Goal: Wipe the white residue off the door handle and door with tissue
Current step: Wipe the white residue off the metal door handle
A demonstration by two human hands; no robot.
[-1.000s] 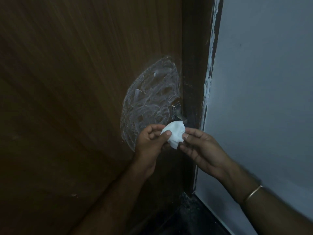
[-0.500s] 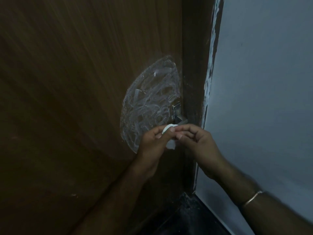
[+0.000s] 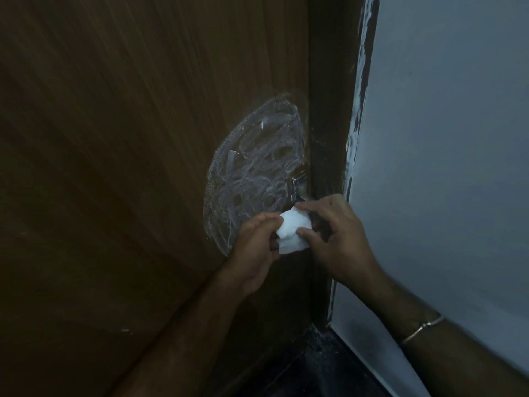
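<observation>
A brown wooden door [image 3: 114,167] carries a large oval smear of white residue [image 3: 254,173] beside its right edge. The metal door handle [image 3: 299,186] shows partly at the smear's right side, just above my hands. A crumpled white tissue [image 3: 293,232] sits between both hands. My left hand [image 3: 254,250] grips its left side with curled fingers. My right hand [image 3: 340,236] pinches its right side between thumb and fingers. Both hands are just below the handle, in front of the door's edge.
A dark door frame [image 3: 329,110] runs down beside the door. A pale grey wall [image 3: 443,167] fills the right side. Dark floor [image 3: 315,373] lies at the bottom. A thin metal bangle [image 3: 420,329] circles my right wrist.
The tissue, squeezed small between my fingers half a second ago, now shows larger and bunched. My right hand has shifted to pinch its right side. Both hands stayed below the handle.
</observation>
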